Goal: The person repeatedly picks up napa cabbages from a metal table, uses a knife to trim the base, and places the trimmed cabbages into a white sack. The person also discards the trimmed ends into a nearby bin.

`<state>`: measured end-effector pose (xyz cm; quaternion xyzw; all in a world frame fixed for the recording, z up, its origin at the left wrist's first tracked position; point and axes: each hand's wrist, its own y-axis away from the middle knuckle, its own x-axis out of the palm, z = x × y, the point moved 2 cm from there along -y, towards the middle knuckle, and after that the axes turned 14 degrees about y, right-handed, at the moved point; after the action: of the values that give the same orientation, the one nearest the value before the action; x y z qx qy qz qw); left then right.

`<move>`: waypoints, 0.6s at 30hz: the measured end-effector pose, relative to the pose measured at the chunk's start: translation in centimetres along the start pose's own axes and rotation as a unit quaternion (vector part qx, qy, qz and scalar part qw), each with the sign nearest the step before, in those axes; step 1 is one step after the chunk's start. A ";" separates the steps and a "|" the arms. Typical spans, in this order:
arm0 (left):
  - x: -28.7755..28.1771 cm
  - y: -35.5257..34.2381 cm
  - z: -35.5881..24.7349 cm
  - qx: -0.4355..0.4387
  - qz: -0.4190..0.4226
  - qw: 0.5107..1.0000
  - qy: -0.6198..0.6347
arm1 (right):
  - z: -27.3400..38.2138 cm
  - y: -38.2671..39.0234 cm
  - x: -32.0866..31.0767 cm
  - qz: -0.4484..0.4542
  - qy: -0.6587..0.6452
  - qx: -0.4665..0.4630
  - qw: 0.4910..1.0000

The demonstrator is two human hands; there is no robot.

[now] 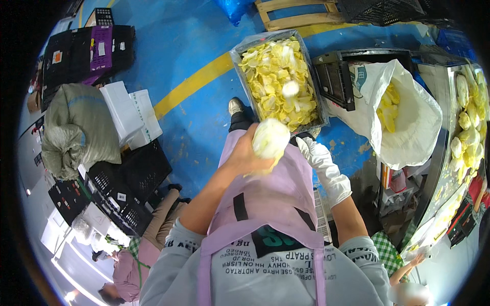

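Observation:
My bare left hand (246, 155) is wrapped round a pale yellow-white napa cabbage (270, 138) in front of my apron. The cabbage looks slightly blurred. In a white glove, my right hand (322, 167) is to the right of it, apart from the cabbage, with fingers pressed together; whether they hold something small is hidden. Ahead of both hands, a lined crate (236, 57) on the floor is heaped with loose yellow leaves (273, 71). A round white piece (290, 89) shows over those leaves.
Right of the crate, a white sack (413, 148) holds yellow leaves, beside a black crate (334, 81). Cabbages (467, 137) lie on a bench at far right. A stuffed sack (81, 122) and black crates (135, 178) stand left. Other people (135, 270) are at both lower sides.

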<state>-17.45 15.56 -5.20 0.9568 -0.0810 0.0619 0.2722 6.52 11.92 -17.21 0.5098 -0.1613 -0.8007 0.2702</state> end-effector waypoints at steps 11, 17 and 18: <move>1.4 -0.9 1.0 0.021 -0.102 0.979 -0.177 | 11.4 -1.6 -6.5 0.041 -0.639 0.018 0.768; 0.2 -0.8 3.3 -0.042 -0.089 0.972 0.213 | 11.2 -1.3 -8.1 0.035 -0.638 -0.010 0.769; 0.4 -0.7 3.4 -0.092 -0.099 0.934 0.330 | 11.1 -1.3 -8.1 0.038 -0.642 -0.016 0.766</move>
<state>-16.73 14.27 -8.37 0.8566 0.1033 0.3392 0.3748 -1.17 17.62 -7.20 -0.1340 -0.3034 -0.9327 0.1419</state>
